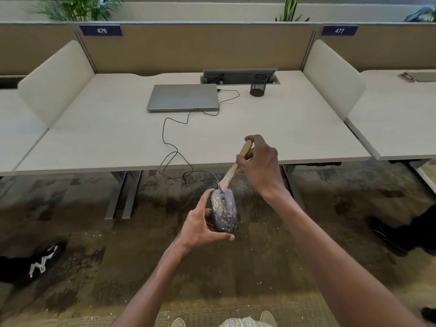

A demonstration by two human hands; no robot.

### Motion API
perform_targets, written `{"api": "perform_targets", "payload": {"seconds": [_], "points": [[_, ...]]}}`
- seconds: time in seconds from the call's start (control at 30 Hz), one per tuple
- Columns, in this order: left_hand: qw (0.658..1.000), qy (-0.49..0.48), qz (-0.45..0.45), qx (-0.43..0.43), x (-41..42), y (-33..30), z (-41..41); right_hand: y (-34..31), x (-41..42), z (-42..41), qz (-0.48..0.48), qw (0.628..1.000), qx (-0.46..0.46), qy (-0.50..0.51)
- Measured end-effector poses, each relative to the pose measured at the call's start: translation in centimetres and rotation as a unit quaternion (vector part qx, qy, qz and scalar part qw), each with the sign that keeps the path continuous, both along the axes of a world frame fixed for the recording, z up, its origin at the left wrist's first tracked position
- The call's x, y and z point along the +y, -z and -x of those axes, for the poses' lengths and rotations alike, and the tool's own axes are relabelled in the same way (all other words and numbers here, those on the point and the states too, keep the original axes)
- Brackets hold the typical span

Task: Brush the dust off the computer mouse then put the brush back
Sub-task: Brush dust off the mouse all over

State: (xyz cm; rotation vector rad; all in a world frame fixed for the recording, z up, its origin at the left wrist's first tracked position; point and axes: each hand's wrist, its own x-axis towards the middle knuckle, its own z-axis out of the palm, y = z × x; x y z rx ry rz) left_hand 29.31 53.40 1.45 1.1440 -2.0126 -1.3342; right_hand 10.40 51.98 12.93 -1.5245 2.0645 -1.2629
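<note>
The left hand (200, 226) curls its fingers and thumb round a rounded, dark grey computer mouse (223, 210), holding it in the air in front of the near edge of the bench (106, 138), above the mottled brown carpet (82, 256). The mouse's smooth shell is flecked all over with pale dust. The right hand (259, 161) grips the pale wooden handle of a small flat brush (236, 166), fingers wrapped round it; a metal ferrule joins the handle to soft, light bristles whose tips touch the front end of the mouse, by its wheel. A thin black cable (174, 147) loops from the mouse up over the bench's matte, off-white top to a closed silver laptop (182, 97) lying well behind the mouse. To the right of the laptop stands a black wire-mesh pen cup (258, 84). On the tan fabric partition (188, 48) behind the laptop, blue plates read "476" (101, 30) and "477" (339, 30).
</note>
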Motion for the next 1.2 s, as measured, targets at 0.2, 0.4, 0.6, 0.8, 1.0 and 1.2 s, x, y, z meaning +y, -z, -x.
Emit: {"api": "perform_targets", "payload": {"seconds": [0.2,0.4,0.6,0.8,1.0,1.2], "points": [[1.0,-0.017,0.002,0.0,-1.3,-0.2,-0.2,0.1,-1.4,-0.5,0.006,1.0,0.008,-0.01],[1.0,-0.024,0.005,0.003,-2.7,-0.5,0.2,-0.4,-3.0,-0.4,0.01,1.0,0.009,-0.012],[0.999,-0.032,0.013,-0.003,-4.0,-0.6,0.7,-0.4,-4.1,0.2,-0.006,1.0,0.025,-0.011],[0.999,-0.033,0.008,-0.01,-4.7,-0.1,1.0,-0.4,-4.3,0.7,-0.009,0.997,0.073,0.007],[0.999,-0.031,0.005,-0.01,-5.1,-0.1,1.1,-0.2,-4.7,0.2,-0.005,0.999,0.047,-0.005],[0.999,-0.039,-0.013,0.011,-5.1,-0.1,0.7,-0.4,-4.5,0.6,0.0,0.997,0.072,0.01]]}}
